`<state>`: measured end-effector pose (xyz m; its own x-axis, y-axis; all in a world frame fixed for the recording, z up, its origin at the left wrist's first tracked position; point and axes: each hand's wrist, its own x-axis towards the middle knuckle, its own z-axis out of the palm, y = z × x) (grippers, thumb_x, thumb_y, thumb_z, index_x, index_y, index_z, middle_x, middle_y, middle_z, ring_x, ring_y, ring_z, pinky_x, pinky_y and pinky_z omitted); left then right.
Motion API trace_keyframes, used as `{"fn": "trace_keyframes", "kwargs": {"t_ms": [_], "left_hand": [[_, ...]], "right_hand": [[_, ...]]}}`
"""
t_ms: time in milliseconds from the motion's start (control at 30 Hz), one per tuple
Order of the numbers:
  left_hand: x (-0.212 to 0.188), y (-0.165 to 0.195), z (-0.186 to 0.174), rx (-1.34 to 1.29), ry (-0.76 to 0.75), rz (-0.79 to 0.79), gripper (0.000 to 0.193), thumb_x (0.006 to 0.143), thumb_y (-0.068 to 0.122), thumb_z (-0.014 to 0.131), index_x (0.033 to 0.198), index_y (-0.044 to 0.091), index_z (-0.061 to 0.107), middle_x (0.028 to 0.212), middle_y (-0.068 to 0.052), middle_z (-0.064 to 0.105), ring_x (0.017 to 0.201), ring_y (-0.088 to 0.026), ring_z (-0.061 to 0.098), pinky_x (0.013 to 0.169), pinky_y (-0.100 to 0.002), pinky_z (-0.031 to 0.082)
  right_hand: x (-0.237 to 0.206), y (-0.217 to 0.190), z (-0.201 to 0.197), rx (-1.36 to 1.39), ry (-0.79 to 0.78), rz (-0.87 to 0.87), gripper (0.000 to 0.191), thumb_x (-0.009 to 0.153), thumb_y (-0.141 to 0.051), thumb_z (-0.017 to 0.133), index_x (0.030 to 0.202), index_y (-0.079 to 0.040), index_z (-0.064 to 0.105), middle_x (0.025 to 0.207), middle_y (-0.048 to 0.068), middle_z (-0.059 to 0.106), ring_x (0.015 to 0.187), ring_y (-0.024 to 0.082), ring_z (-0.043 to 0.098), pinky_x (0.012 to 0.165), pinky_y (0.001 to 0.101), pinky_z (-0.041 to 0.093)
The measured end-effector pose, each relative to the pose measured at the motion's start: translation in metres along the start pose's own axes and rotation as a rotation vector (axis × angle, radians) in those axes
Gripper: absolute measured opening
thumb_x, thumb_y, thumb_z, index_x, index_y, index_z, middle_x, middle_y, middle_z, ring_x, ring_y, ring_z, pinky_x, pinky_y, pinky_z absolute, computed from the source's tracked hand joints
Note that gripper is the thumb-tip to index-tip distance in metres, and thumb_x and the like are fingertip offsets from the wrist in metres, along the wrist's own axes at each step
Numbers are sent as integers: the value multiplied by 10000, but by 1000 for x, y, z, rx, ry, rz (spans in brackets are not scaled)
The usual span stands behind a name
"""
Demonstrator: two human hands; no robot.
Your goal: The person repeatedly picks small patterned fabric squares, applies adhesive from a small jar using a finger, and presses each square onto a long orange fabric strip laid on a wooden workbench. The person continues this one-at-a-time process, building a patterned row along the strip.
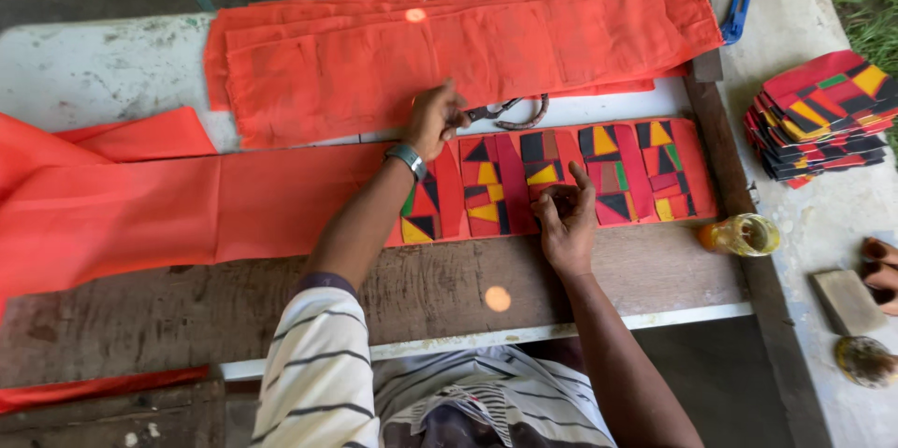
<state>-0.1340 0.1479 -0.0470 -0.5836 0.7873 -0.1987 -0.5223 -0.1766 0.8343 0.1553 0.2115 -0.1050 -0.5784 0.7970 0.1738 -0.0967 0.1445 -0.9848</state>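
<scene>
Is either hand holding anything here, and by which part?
The left hand grips the scissors at their handles. The right hand pinches the patchwork strip at its lower edge.

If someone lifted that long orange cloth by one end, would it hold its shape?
Probably not. The long orange cloth lies flat with soft folds, so it would likely droop. It looks thin, so probably light. On the rough wooden table it may drag rather than slide.

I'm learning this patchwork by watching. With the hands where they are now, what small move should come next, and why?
Probably closing the left hand on the scissors and lifting them. That hand already rests at their handles on the folded red cloth, while the right hand pins the patchwork strip flat on the long red band, so the strip looks steadied for cutting.
</scene>
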Motion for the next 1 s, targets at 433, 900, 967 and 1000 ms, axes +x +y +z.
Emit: {"fn": "trace_keyframes", "kwargs": {"t_ms": [433, 900, 967, 1000], "left_hand": [[-132, -69, 20, 1729, -245, 485, 655, 965, 455, 581, 1496, 90, 463, 1580, -205, 350, 1367, -425, 420, 1132, -524, 336], [-225, 23, -205, 1956, 417, 276, 778, 991, 659, 417, 1612, 191, 425, 1625, -234, 337, 1455, -433, 361, 1208, -593, 237], [-244, 41, -235, 1909, 503, 229, 802, 1016, 679, 398, 1633, 166, 398, 1663, -250, 283, 1508, -436, 297, 1219, -615, 198], [-248, 49, -247, 1896, 562, 193, 808, 1023, 685, 398, 1636, 160, 389, 1677, -248, 264, 1522, -431, 271, 1219, -629, 188]], "right_hand": [[-4, -9, 6, -209, 14, -76, 621, 978, -10, 627, 1529, 6, 342, 1023, 78, 642, 911, 131, 626, 820, 286, 548], [135, -60, -104, -834, 157, -358, 659, 802, -163, 856, 1357, -25, 529, 982, 126, 742, 823, 249, 746, 730, 375, 612], [169, -73, -154, -936, 259, -215, 846, 847, -239, 900, 1515, -40, 421, 1121, 171, 730, 1005, 315, 727, 850, 433, 593], [182, -80, -178, -1037, 255, -194, 917, 812, -266, 920, 1528, -45, 392, 1162, 177, 723, 1040, 338, 707, 896, 441, 568]]}}
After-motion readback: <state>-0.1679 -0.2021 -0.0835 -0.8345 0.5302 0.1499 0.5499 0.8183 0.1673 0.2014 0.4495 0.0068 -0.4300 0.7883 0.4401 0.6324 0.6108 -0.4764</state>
